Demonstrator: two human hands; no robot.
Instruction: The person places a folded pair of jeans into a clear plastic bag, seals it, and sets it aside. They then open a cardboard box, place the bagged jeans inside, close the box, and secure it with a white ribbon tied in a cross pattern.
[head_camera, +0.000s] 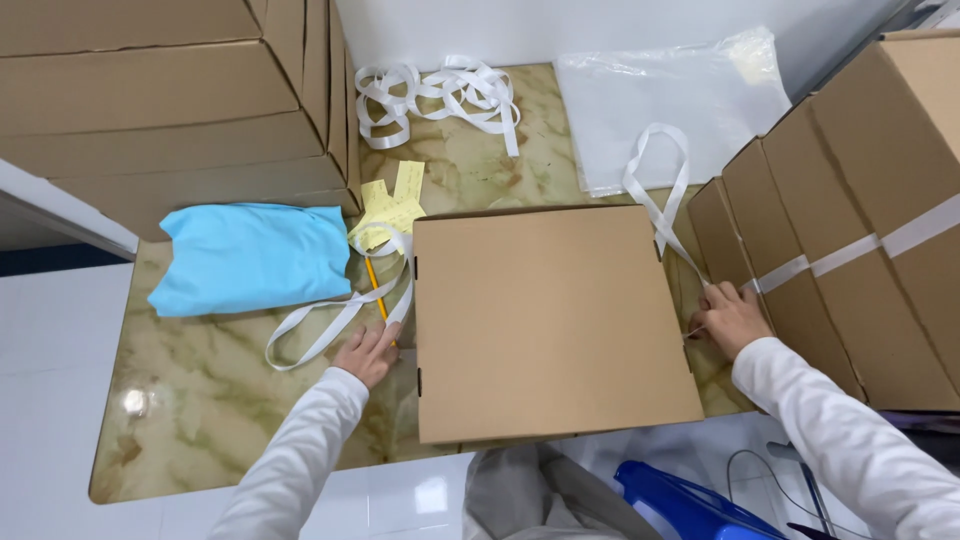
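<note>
Our right hand (730, 318) pinches the white strap (655, 195) at the right edge of the flat cardboard box (550, 318), while our left hand (368, 352) rests with fingers loosely spread on another strap loop (335, 318) at the box's left edge. Pulling unevenly, we judge, could slip the strap off a corner or drag the box toward the blue cloth (255, 258) to its left.

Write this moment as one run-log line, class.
left hand: on white plastic strap beside flat brown cardboard box | right hand: pinching white strap end at box's right edge | surface: marbled table
</note>
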